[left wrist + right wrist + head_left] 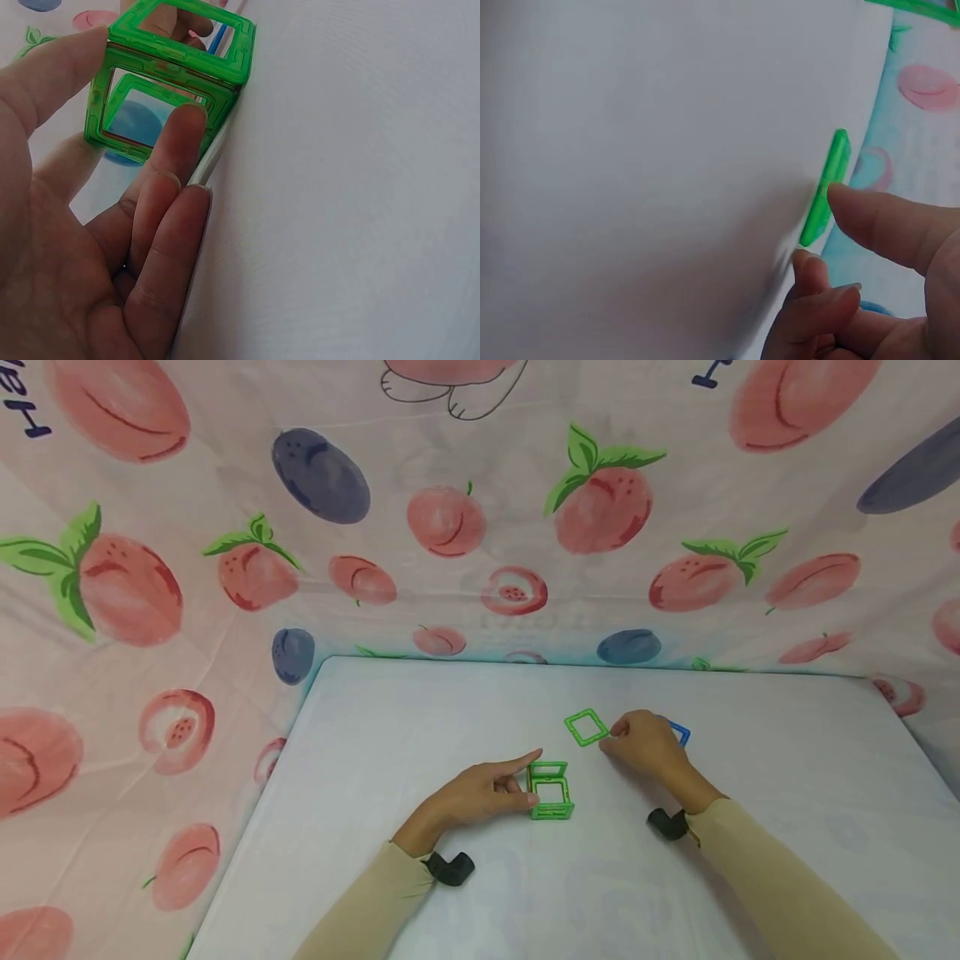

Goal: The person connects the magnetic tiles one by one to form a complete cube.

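My left hand (472, 793) holds a small open box of green magnetic tiles (552, 811) by its left side. In the left wrist view the thumb and index fingertip lie at the edges of the green frames, and another fingertip crosses a side window of the box (169, 69). To the right and farther back, my right hand (645, 743) pinches the near right corner of a loose green square magnetic tile (573, 733). The right wrist view shows this tile (826, 191) edge-on, thumb against it and a fingertip at its lower end.
Partly hidden behind my right hand lies a blue magnetic tile (687, 736). All of this is on a white table (787, 877). A fruit-print cloth (525, 527) rises along the back and left edges. Each wrist carries a black band piece (452, 868).
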`<action>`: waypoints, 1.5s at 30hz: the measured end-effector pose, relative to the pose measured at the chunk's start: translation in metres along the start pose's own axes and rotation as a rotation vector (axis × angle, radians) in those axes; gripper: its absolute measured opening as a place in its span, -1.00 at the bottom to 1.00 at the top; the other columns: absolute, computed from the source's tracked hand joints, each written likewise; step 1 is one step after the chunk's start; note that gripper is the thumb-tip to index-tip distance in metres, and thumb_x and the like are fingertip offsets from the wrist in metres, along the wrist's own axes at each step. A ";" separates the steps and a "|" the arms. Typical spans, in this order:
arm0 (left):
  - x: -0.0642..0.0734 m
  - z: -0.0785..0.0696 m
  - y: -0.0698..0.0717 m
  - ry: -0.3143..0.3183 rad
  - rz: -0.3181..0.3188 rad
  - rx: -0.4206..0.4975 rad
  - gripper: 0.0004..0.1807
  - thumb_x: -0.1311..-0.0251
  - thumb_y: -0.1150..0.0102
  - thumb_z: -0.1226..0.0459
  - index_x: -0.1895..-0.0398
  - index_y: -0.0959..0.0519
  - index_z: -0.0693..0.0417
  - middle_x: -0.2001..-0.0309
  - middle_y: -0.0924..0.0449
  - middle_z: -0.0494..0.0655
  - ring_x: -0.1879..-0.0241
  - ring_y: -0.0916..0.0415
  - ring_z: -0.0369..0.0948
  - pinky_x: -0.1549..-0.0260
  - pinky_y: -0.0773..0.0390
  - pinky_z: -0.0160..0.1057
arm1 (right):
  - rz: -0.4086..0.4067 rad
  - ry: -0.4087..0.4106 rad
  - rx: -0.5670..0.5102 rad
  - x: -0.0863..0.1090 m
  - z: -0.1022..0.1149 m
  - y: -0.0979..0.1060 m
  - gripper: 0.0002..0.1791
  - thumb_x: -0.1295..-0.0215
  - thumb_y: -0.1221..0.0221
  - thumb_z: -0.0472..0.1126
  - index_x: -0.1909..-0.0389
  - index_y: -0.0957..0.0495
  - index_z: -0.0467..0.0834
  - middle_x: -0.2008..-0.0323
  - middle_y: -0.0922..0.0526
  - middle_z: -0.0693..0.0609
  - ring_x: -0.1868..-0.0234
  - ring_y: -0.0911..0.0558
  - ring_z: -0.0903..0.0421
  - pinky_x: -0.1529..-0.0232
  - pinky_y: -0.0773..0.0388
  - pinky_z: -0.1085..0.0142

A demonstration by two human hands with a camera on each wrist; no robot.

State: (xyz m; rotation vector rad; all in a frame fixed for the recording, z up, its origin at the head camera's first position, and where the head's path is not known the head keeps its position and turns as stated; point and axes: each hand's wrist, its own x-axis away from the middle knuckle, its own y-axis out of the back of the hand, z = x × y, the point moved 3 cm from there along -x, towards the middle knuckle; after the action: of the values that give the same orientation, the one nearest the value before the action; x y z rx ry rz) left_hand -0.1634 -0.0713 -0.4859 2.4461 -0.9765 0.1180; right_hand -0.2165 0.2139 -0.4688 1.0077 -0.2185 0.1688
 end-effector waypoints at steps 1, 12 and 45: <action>0.000 0.000 0.000 0.001 0.000 0.001 -0.21 -0.30 -0.29 -0.13 -0.56 -0.22 -0.47 0.24 -0.70 -0.34 0.32 -0.51 -0.33 0.24 -0.45 -0.33 | 0.002 0.001 0.002 -0.001 0.001 0.001 -0.61 -0.27 -0.33 0.00 0.18 -0.69 -0.30 0.20 -0.71 -0.17 0.21 -0.62 -0.06 0.24 -0.56 0.12; -0.001 -0.003 -0.002 -0.007 0.004 0.019 -0.22 -0.29 -0.30 -0.13 -0.55 -0.24 -0.49 0.25 -0.69 -0.34 0.32 -0.52 -0.33 0.24 -0.47 -0.34 | 0.058 -0.036 0.072 -0.005 0.004 0.005 -0.46 -0.28 -0.33 0.16 0.12 -0.67 -0.29 0.14 -0.70 -0.18 0.19 -0.62 -0.06 0.27 -0.57 0.15; 0.000 0.001 0.000 0.010 -0.010 -0.004 -0.22 -0.28 -0.30 -0.16 -0.55 -0.23 -0.53 0.24 -0.68 -0.34 0.31 -0.52 -0.32 0.22 -0.48 -0.32 | 0.147 -0.033 0.137 -0.008 0.006 0.003 -0.50 -0.30 -0.32 0.19 0.42 -0.66 -0.22 0.48 -0.61 -0.03 0.47 -0.52 0.06 0.51 -0.39 0.27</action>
State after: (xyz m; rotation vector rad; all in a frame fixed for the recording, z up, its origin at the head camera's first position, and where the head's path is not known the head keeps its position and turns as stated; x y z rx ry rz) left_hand -0.1640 -0.0719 -0.4871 2.4447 -0.9593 0.1243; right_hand -0.2255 0.2102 -0.4659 1.1319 -0.3144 0.3040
